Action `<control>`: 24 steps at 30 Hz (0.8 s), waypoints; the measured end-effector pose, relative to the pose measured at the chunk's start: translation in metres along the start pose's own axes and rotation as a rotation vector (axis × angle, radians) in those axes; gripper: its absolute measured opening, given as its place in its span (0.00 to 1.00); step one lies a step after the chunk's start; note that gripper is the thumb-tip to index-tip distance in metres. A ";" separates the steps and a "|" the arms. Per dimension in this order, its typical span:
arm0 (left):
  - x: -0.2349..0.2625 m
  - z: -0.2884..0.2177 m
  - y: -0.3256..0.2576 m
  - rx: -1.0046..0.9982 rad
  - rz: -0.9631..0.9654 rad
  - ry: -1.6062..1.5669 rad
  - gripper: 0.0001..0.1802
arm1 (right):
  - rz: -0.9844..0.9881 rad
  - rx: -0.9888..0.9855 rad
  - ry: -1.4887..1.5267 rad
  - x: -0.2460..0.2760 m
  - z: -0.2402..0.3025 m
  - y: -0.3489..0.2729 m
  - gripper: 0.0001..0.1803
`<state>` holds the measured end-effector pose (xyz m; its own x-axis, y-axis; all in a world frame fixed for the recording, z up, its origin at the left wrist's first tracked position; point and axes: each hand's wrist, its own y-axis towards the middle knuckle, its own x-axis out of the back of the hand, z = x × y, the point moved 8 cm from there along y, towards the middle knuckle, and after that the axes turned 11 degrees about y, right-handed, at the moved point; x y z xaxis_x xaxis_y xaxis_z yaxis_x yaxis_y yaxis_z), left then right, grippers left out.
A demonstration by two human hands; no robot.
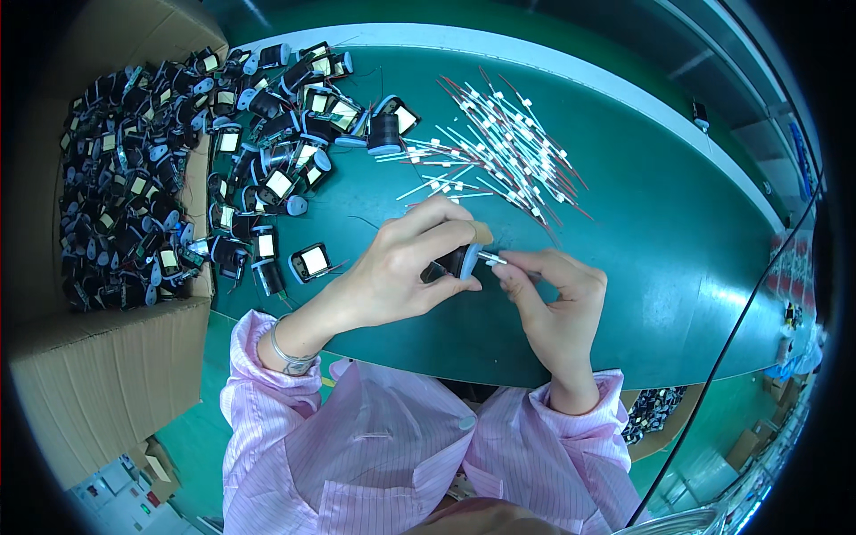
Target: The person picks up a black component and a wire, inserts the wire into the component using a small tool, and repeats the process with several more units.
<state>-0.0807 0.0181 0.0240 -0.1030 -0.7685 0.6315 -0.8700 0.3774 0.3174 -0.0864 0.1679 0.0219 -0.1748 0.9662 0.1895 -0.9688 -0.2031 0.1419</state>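
My left hand (397,267) is closed around a small black device with a grey-blue end cap (470,260), held above the green table. A tan covering wraps one fingertip of that hand. Between the thumb and forefinger of my right hand (563,299) is a thin whitish stick (491,258). Its other end meets the device's end cap; whether it goes inside cannot be seen. Just beyond my hands lies a loose heap of thin white and red sticks with small white tags (513,147). One black device with a pale square patch (314,261) rests left of my left wrist.
An open cardboard box (111,383) full of similar black devices stands on the left, with more devices (285,156) spilling onto the green table (660,232). Another box of dark parts (664,432) sits below the table's right edge. A black cable (731,334) crosses the right side.
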 end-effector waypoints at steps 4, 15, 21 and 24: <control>0.005 -0.003 0.004 0.045 0.034 -0.067 0.24 | 0.031 0.081 -0.049 0.000 0.004 0.001 0.06; 0.001 0.020 -0.007 0.219 0.073 -0.293 0.19 | 0.097 0.088 -0.096 0.001 0.008 0.007 0.06; -0.011 0.013 -0.009 0.199 0.024 -0.161 0.18 | 0.044 0.278 -0.195 -0.004 0.010 0.005 0.08; -0.003 0.011 -0.009 0.168 -0.055 -0.075 0.17 | 0.005 0.471 -0.373 -0.009 0.023 -0.002 0.09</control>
<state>-0.0779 0.0115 0.0117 -0.0838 -0.8243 0.5599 -0.9430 0.2472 0.2229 -0.0786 0.1557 0.0419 -0.0231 0.8615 0.5072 -0.7711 -0.3383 0.5395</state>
